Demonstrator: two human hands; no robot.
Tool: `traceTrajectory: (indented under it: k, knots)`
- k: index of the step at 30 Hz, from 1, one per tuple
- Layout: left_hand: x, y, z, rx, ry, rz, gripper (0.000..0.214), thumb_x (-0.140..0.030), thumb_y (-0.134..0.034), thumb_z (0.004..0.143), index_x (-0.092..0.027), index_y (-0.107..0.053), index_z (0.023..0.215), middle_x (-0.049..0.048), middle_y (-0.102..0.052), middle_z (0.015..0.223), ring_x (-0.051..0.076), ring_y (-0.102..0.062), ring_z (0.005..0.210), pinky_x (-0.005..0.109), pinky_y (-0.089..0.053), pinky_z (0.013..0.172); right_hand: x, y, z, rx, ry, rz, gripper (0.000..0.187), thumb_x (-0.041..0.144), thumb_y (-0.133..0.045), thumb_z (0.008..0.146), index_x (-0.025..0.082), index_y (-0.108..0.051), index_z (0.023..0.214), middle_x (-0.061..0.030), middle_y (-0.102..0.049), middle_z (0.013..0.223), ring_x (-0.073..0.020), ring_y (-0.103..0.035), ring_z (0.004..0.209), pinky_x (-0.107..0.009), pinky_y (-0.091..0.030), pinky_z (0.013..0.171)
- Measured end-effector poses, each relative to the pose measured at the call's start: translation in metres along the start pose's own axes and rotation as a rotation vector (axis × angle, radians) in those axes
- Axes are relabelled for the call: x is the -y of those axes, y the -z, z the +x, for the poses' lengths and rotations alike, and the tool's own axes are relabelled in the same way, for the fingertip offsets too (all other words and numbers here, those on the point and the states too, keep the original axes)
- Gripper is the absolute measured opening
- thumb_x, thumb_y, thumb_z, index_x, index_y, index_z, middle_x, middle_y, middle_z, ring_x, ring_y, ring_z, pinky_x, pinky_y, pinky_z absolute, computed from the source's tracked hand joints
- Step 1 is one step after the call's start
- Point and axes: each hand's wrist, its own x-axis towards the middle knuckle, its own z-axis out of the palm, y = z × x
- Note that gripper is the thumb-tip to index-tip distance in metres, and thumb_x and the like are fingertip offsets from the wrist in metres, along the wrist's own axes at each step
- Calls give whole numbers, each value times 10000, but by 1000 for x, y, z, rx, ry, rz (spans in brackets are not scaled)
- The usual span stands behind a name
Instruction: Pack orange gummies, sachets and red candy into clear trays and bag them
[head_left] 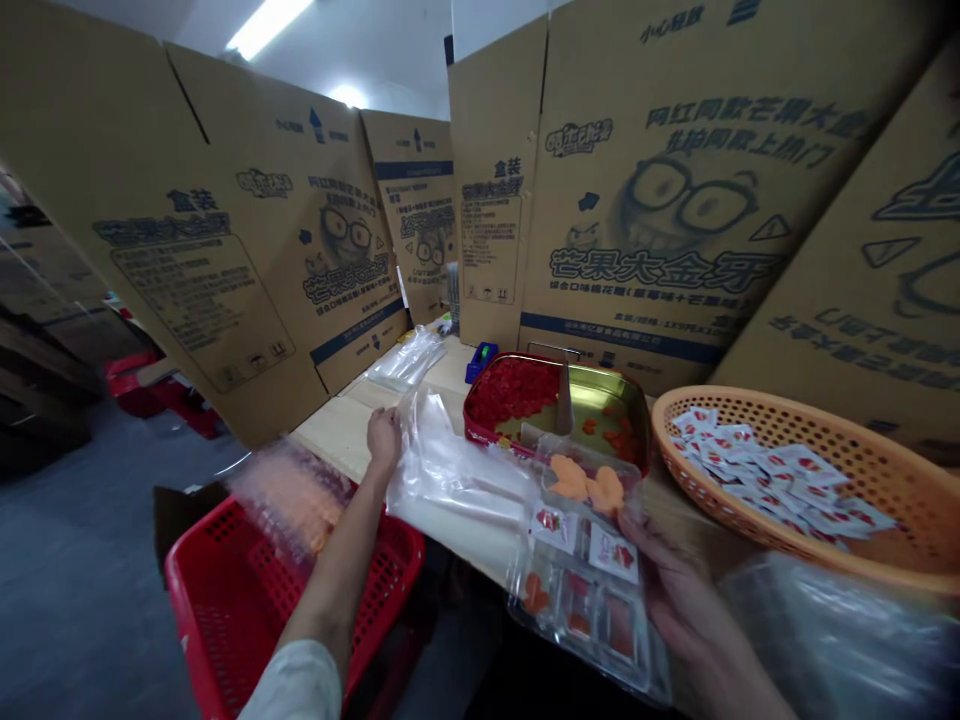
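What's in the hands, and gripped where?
The right hand holds a clear tray by its right edge, though motion blur hides the exact grip. The left hand holds a clear bag by its left end.

One left hand (384, 438), one right hand (675, 590), one clear tray (577, 610), two sachets (613, 553), one red basket (225, 610), one orange basket (750, 425)
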Motion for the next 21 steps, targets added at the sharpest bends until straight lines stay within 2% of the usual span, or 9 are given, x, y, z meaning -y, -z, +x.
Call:
traceTrajectory:
  k: [3, 6, 9, 11, 13, 16, 21]
  knots:
    - [-9, 1, 0, -13, -26, -69, 311, -328, -514, 843, -156, -544, 1100, 90, -550, 1148, 198, -553, 983, 414, -477, 826, 2, 3, 0, 11, 21, 5, 298, 92, -791, 522, 189, -640, 760, 32, -697, 724, -146, -655, 596, -233, -571, 578]
    - [-27, 7, 2, 15, -15, -186, 298, -367, -487, 854, -131, -564, 1018, 66, -615, 965, 157, -598, 828, 363, -503, 741, 5, 2, 0, 11, 26, 42, 284, 101, -774, 553, 201, -653, 789, 26, -704, 741, -151, -656, 595, -231, -570, 550]
    - [-51, 19, -1, 79, 9, -324, 296, -405, -481, 835, -127, -557, 902, 36, -641, 780, 141, -629, 697, 328, -515, 679, 10, -3, -2, 5, 22, 68, 270, 116, -757, 578, 218, -663, 810, 17, -710, 746, -163, -656, 579, -256, -578, 553]
    - [-67, 30, -10, 152, 28, -395, 273, -405, -568, 759, -140, -532, 813, 32, -651, 715, 155, -646, 671, 324, -519, 672, 15, -9, -4, 2, 42, 71, 282, 122, -740, 597, 230, -666, 847, 8, -715, 773, -175, -660, 589, -282, -585, 574]
    - [-81, 41, -28, 242, 51, -441, 310, -376, -683, 647, -152, -503, 765, 34, -661, 682, 173, -655, 662, 327, -523, 665, 20, -15, -8, -32, 75, 83, 281, 131, -716, 624, 240, -669, 879, 3, -718, 797, -182, -665, 608, -288, -585, 572]
    - [-95, 54, -71, 378, 89, -465, 422, -314, -791, 506, -158, -497, 767, 18, -656, 641, 180, -653, 626, 314, -524, 620, 30, -24, -13, -96, 175, 109, 234, 147, -662, 685, 250, -676, 895, 8, -720, 803, -169, -671, 649, -267, -585, 602]
    - [-99, 54, -147, 571, 132, -452, 415, -276, -818, 476, -158, -532, 752, -24, -618, 591, 103, -583, 527, 208, -456, 512, 53, -45, -21, -55, 365, 176, 232, 137, -606, 733, 239, -667, 933, 14, -719, 818, -157, -671, 793, -261, -565, 743]
